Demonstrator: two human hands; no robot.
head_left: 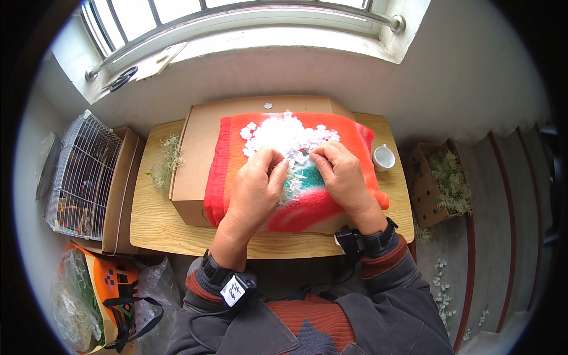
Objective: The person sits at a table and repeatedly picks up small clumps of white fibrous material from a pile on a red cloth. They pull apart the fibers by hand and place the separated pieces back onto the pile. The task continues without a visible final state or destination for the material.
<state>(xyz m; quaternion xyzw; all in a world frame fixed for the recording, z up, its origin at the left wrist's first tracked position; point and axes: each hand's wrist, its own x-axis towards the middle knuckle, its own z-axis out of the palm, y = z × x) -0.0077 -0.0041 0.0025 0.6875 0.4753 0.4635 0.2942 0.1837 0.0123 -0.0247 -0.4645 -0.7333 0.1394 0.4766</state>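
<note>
My left hand [257, 186] pinches a sprig of pale green and white artificial flowers [293, 184] between thumb and forefinger. The sprig hangs down past the fingertips. To its right, my right hand [341, 175] has thumb and forefinger together at a small white artificial flower [306, 156]; the exact grip is partly lost among the petals. Just beyond both hands lies a heap of loose white flowers [279, 133], very bright in the window light. Under the heap is a folded red, orange and green fleece cloth [239, 126], laid over a cardboard box [195, 146].
The box stands on a wooden table [159, 230]. A white cup [384, 158] is at right, green artificial sprigs [168, 155] at left. A perforated carton [426, 186] holds more sprigs beside the steps. Left are a wire cage [84, 177] and an orange bag [117, 284]. Scissors [123, 79] lie on the sill.
</note>
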